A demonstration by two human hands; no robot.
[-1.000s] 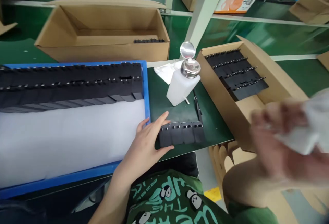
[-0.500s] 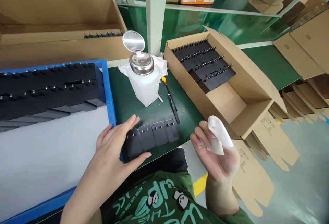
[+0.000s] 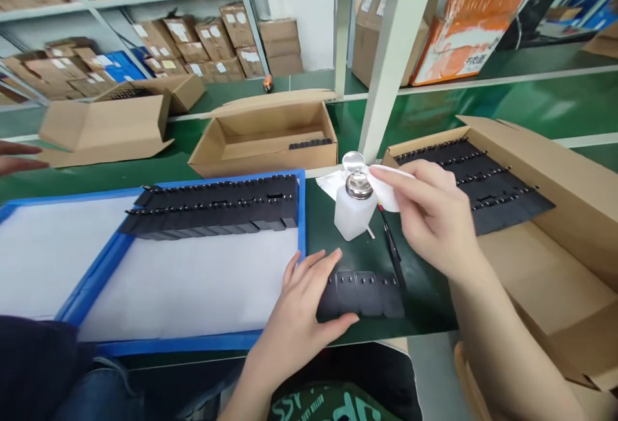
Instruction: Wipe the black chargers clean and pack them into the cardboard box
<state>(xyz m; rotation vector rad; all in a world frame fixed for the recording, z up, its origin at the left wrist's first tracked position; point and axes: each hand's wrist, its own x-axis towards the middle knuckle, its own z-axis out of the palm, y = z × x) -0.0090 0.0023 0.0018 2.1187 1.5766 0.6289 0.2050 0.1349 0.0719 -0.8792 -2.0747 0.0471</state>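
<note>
My left hand (image 3: 309,308) rests at the left end of a row of black rectangular pieces (image 3: 367,295), its fingers spread and thumb apart. Each visible piece carries small metal studs along its upper edge. With my right hand (image 3: 434,215) I hold a white cloth (image 3: 389,197), draped over the index fingertip, at the metal top of a white dispenser bottle (image 3: 355,214). The bottle's round lid is flipped up. Behind my right hand lie black tweezers (image 3: 392,247), partly covered. A crumpled white wipe (image 3: 328,183) sits behind the bottle.
A blue-rimmed tray (image 3: 193,347) on the left holds rows of black pieces (image 3: 217,208). To the right stands an open cardboard box (image 3: 555,279) with more of them. Another open box (image 3: 261,157) is at the back. Another person's hand (image 3: 19,157) shows at the far left.
My right hand has moved forward and left with the cloth, from beside the table edge to the bottle top. My view has tilted up and turned left. My left hand stays by the row.
</note>
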